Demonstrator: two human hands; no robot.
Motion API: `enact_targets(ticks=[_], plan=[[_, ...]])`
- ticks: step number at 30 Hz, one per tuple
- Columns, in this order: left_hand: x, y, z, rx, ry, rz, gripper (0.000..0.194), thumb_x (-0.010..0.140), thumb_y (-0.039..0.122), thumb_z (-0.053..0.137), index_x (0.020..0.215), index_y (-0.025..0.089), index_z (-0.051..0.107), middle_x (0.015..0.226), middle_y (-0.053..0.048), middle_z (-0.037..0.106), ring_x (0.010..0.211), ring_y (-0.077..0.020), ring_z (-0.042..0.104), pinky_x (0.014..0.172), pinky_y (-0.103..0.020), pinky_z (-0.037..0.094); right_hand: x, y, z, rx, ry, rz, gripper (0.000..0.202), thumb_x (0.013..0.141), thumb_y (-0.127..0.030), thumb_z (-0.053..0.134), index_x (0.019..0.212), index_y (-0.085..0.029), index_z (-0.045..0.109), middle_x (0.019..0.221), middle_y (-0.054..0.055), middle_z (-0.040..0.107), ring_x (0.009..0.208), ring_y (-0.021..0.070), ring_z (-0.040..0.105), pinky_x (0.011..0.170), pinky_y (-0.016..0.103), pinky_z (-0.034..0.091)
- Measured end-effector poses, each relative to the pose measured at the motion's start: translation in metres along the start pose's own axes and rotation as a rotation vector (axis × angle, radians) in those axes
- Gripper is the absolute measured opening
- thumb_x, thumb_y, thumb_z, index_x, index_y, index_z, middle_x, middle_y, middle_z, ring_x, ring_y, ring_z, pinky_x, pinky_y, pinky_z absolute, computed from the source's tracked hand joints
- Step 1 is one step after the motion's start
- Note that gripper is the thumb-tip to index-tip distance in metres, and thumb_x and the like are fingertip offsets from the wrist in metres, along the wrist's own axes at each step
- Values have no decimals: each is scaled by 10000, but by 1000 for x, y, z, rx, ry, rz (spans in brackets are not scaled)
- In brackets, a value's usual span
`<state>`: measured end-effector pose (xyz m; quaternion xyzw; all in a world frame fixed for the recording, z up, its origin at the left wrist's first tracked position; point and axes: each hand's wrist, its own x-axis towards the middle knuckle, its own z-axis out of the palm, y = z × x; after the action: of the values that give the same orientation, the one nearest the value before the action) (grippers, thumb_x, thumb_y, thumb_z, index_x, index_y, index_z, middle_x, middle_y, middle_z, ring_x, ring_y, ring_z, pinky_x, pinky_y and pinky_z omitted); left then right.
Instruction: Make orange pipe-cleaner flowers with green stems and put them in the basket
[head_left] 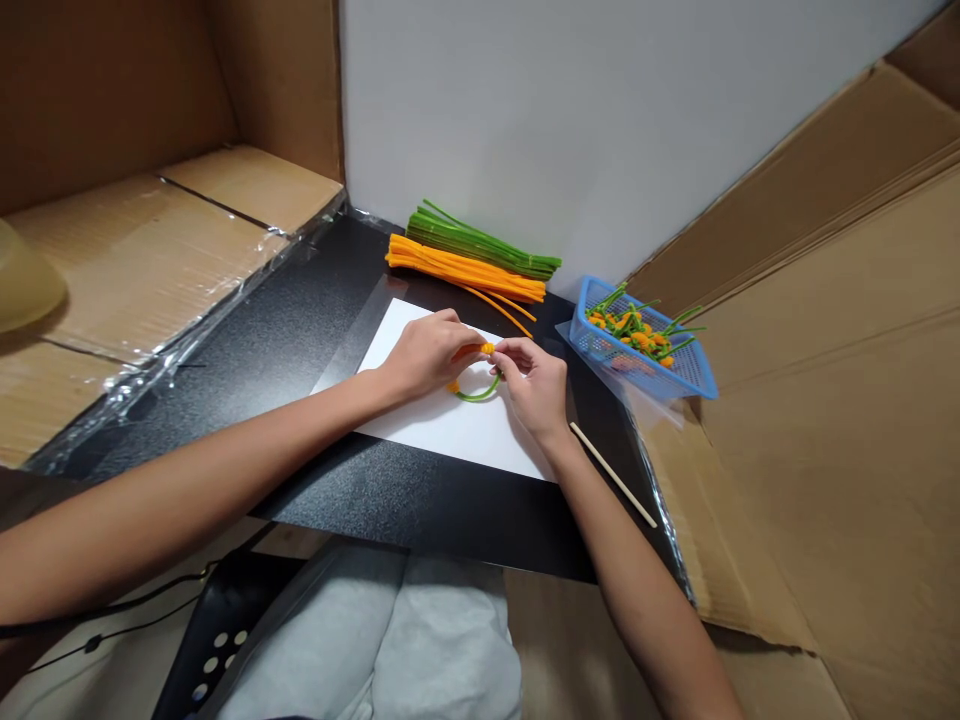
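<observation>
1. I see the left hand (429,352), fingers closed on the stem (480,396)
2. The stem loops over the paper (409,425); I judge its orange coil (487,349) is being shaped
3. The right hand (534,385) pinches beside the coil; next calls for steady tension

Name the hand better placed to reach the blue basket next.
Probably the right hand: the blue basket stands on its side, and the left hand would have to reach past it. Both are at the orange-and-green piece now.
</observation>
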<state>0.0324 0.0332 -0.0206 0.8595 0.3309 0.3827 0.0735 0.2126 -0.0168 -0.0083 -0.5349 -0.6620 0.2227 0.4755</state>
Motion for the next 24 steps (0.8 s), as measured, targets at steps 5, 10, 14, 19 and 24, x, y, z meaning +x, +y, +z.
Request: enact_targets(ticks=[5,10,14,19,24], plan=[[2,1,-4,-50,6,-93,314,891,415,663,1077,166,704,875,-67,736,792,-195,619,668,-290,438,3,1,-2,23,103,53,105,828,-299,662,821,-194,670,778,44,719,672,181,698,652,316,582],[1,-2,-3,-191,61,-182,249,894,399,655,991,173,694,828,-47,714,755,-167,627,673,-272,456,7,3,-8,93,177,112,135,780,-298,703,825,-180,656,736,32,708,630,169,690,622,303,576],[2,-1,-5,-209,76,-167,219,905,382,637,921,172,696,832,-48,720,758,-164,627,673,-274,460,6,2,-4,154,138,143,143,760,-291,723,819,-169,676,731,40,720,625,171,693,608,296,560],[3,-1,-7,-220,103,-179,253,895,417,631,886,176,706,809,-36,722,736,-159,625,675,-278,465,5,4,1,255,129,198,177,731,-304,765,819,-160,711,725,42,733,618,168,687,588,287,527],[5,0,-6,-298,144,-229,232,857,405,665,873,179,717,797,-29,726,723,-155,631,663,-269,463,9,6,-5,340,144,266,210,674,-301,811,802,-167,713,720,31,727,659,167,688,627,285,522]])
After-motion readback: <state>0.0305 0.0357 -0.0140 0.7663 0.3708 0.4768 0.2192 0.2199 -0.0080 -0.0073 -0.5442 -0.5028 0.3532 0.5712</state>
